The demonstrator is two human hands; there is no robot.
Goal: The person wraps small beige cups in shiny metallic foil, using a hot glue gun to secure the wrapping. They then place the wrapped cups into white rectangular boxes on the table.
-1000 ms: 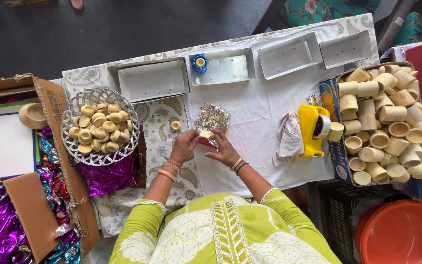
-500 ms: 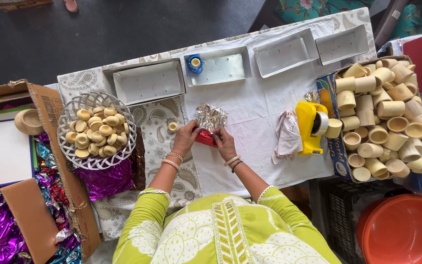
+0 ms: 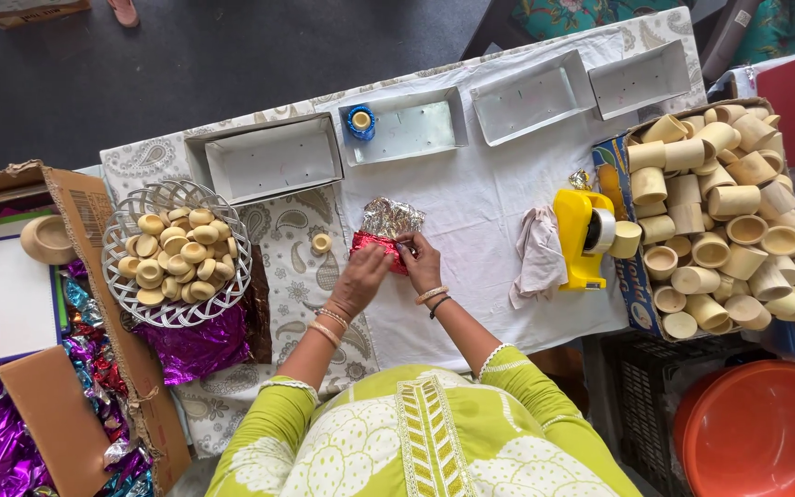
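- Two hands meet at mid-bench on a small red and silver foil-wrapped parcel [image 3: 385,235]: the left hand [image 3: 363,276] presses fingers together on its red lower edge, and the right hand [image 3: 422,262] pinches the same edge from the other side, apparently to hold the foil flat against the white cloth-covered bench [image 3: 471,212].
- One loose tan clay cup [image 3: 322,243] lies just left of the parcel, apart from it.
- Left of the hands, a white wire basket [image 3: 121,276] holds more such cups, resting on purple foil sheets [image 3: 197,345].
- Beyond the parcel, four shallow white trays [image 3: 273,161] stand in a row; a blue tape roll [image 3: 361,121] sits in the second.
- Right of the hands lie a crumpled pale cloth [image 3: 537,253] and a yellow tape dispenser [image 3: 578,237], then a box of larger tan clay pots [image 3: 729,212]; nothing blocks the parcel.
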